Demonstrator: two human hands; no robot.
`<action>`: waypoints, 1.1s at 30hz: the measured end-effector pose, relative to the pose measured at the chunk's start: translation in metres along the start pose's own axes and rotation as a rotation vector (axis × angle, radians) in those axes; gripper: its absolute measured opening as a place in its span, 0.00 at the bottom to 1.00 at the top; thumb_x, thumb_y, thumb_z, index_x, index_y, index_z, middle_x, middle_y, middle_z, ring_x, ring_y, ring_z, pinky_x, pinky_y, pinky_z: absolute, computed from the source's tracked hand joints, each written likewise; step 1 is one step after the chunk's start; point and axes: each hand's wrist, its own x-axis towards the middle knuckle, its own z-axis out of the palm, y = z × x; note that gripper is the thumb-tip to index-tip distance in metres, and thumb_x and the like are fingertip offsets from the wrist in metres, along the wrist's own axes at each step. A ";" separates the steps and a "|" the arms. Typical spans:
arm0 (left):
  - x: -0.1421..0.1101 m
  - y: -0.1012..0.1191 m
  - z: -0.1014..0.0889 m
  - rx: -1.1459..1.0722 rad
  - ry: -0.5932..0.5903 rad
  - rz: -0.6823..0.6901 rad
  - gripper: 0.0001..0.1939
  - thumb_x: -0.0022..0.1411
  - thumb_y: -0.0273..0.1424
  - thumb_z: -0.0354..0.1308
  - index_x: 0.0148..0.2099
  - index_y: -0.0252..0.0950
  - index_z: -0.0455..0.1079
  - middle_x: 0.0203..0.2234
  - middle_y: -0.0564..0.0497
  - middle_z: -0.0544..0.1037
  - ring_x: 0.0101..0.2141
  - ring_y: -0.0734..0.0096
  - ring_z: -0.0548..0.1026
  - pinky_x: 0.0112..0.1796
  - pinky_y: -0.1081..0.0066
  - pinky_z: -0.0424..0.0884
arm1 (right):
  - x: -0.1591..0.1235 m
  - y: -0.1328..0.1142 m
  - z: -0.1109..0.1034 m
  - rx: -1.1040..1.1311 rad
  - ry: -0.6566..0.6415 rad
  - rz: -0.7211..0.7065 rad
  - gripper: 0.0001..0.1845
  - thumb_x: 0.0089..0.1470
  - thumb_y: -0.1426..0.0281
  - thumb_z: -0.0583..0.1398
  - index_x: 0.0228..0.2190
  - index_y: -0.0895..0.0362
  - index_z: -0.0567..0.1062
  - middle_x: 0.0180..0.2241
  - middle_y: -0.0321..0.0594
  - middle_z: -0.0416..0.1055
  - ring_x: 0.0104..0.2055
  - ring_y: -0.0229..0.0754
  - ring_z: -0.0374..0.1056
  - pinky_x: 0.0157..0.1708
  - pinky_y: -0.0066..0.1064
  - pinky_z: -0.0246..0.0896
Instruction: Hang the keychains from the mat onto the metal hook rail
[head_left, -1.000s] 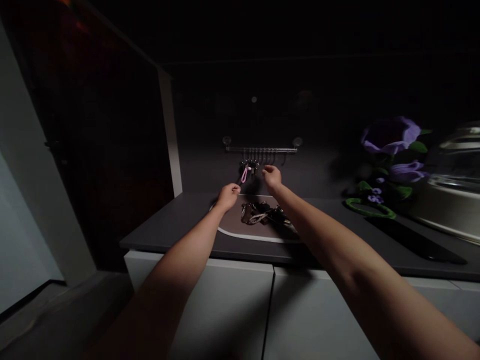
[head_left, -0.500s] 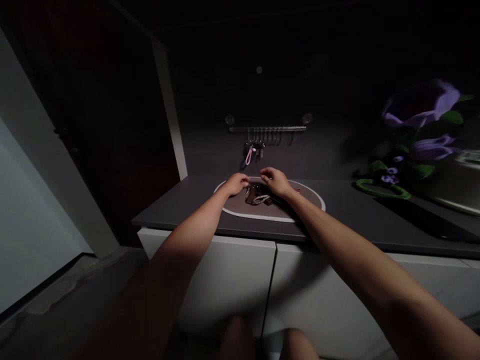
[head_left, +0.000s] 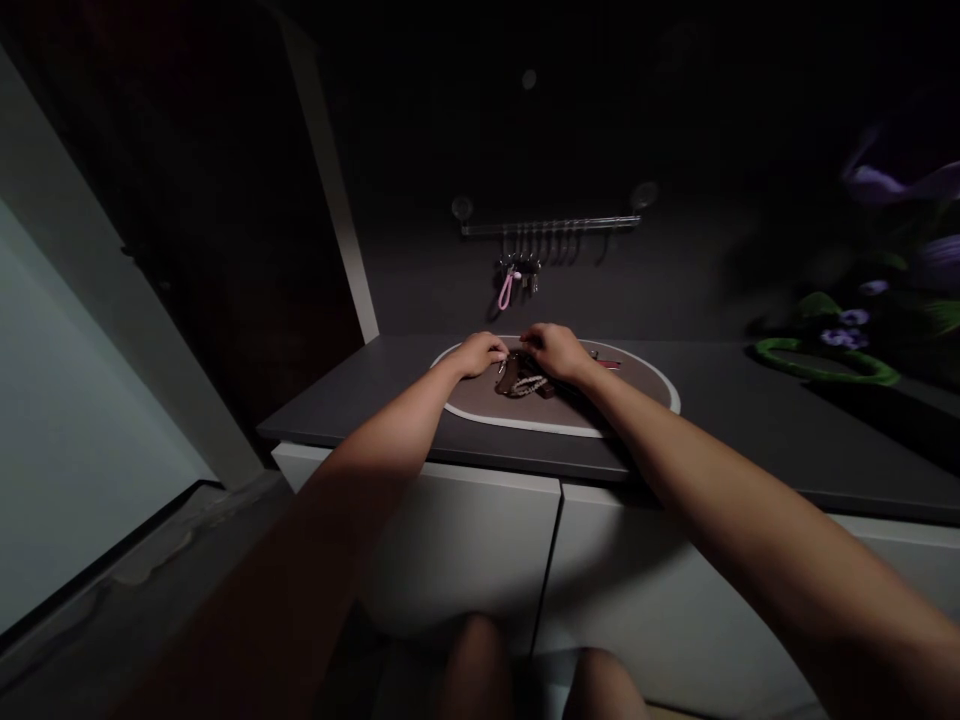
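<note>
A brown oval mat [head_left: 637,385] with a white rim lies on the dark counter. On its middle sits a small heap of keys and a braided cord [head_left: 529,386], with a dark brown fob [head_left: 508,378] among them. My left hand [head_left: 478,355] is at the heap's left edge, thumb and fingers pinched close to a small metal piece. My right hand [head_left: 556,350] is curled over the heap's right side, fingers pointing down and drawn together. What either hand pinches is too small and dim to make out. A thin red item [head_left: 609,364] lies right of my right hand.
Above the mat, a clear rail [head_left: 551,226] with several hooks is fixed to the dark wall. A pink strap [head_left: 506,289] and keys [head_left: 531,282] hang from it. Purple flowers [head_left: 846,335] and a green ring [head_left: 825,362] stand at right. White cabinet doors [head_left: 480,540] are below the counter.
The camera view has shifted, so the rail sits higher and the flowers farther right. My right hand's fingers have curled down closer to the heap, and both hands remain over the mat.
</note>
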 end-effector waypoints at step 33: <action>-0.002 0.034 -0.023 -0.771 0.414 -0.135 0.13 0.48 0.36 0.60 0.28 0.30 0.67 0.19 0.54 0.70 0.23 0.79 0.68 0.28 0.75 0.67 | -0.005 -0.015 -0.004 0.168 0.211 -0.113 0.22 0.49 0.56 0.55 0.40 0.58 0.71 0.37 0.45 0.68 0.37 0.40 0.64 0.38 0.29 0.57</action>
